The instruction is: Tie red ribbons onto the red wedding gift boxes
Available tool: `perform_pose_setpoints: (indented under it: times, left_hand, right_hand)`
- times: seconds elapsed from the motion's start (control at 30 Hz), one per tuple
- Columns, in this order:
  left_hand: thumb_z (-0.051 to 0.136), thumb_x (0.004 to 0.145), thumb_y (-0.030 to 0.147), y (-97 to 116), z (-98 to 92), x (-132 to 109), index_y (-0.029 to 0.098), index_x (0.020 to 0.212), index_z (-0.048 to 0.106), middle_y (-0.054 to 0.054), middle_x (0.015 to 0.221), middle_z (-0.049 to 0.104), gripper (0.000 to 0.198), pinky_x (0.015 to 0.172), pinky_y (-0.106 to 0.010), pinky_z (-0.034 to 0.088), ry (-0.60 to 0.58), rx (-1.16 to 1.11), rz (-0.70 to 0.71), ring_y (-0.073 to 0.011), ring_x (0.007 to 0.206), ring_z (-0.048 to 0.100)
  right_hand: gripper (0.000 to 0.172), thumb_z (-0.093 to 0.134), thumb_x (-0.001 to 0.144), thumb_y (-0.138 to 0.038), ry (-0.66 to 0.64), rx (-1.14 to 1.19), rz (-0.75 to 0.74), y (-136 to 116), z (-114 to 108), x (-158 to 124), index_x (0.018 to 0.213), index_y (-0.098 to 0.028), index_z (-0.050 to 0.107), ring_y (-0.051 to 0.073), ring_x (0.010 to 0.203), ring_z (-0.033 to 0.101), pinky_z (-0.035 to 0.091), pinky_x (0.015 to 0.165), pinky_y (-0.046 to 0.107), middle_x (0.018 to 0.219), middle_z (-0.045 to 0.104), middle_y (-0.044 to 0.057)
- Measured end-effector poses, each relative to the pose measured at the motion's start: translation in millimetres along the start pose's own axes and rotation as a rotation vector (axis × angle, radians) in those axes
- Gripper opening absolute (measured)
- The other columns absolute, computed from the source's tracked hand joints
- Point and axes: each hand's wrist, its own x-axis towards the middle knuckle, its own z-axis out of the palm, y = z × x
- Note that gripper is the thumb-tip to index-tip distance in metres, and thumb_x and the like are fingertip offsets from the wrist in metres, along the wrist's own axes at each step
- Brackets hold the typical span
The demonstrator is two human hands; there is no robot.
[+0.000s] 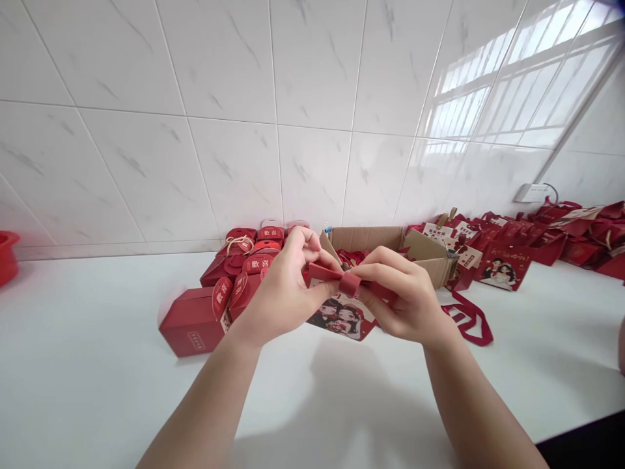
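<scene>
Both of my hands are at the top of a small red gift box with a cartoon couple printed on its front. A red ribbon forms a folded band or bow at the top of that box. My left hand pinches the ribbon's left side between thumb and fingers. From the other side, my right hand grips it with thumb and fingers closed. The box's upper edge is partly covered by my fingers. Whether the ribbon is fully knotted I cannot tell.
Several red boxes stand to the left. Behind my hands is an open cardboard carton with red material inside. Loose red ribbon lies at right, near more printed boxes. A tiled wall closes off the back.
</scene>
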Motion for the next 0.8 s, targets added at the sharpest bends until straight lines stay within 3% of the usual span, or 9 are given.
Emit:
perform_pose_setpoints:
  times: [0.2,0.4,0.6,0.8]
  left_hand:
    - [0.064,0.08,0.019,-1.2,1.0,0.0,0.024,0.089,0.033,0.005,0.082,0.061,0.033,0.062,-0.019,0.048,0.019,0.058,0.026,-0.0096,0.075,0.061]
    - [0.061,0.08,0.014,-0.9,1.2,-0.3,0.024,0.092,0.036,0.004,0.081,0.063,0.029,0.062,-0.022,0.048,0.024,0.117,0.032,-0.0111,0.073,0.06]
    - [0.059,0.079,0.008,-3.6,4.1,0.7,0.024,0.091,0.037,0.006,0.072,0.058,0.029,0.069,-0.024,0.048,0.091,0.251,0.161,-0.0112,0.074,0.061]
    - [0.056,0.079,0.005,-3.9,5.7,0.5,0.024,0.091,0.037,0.007,0.07,0.058,0.03,0.071,-0.025,0.047,0.079,0.306,0.123,-0.0116,0.074,0.061]
  right_hand:
    - [0.017,0.051,0.086,-0.005,-0.013,-0.085,0.022,2.4,0.6,-3.4,0.095,-0.015,0.062,0.012,0.063,0.043,0.036,0.052,0.024,0.074,0.047,0.002]
    - [0.017,0.049,0.089,-0.008,-0.021,-0.03,0.092,1.2,1.2,-3.6,0.096,-0.018,0.062,0.012,0.064,0.049,0.039,0.054,0.024,0.079,0.051,0.003]
    - [0.015,0.053,0.084,-0.007,-0.063,-0.029,0.288,-3.4,-3.6,-0.7,0.091,-0.018,0.06,0.014,0.067,0.051,0.041,0.059,0.025,0.076,0.054,0.001]
    - [0.013,0.056,0.083,-0.008,-0.137,0.003,0.375,-6.0,-6.2,-0.7,0.091,-0.019,0.057,0.015,0.074,0.053,0.042,0.064,0.026,0.086,0.057,0.001]
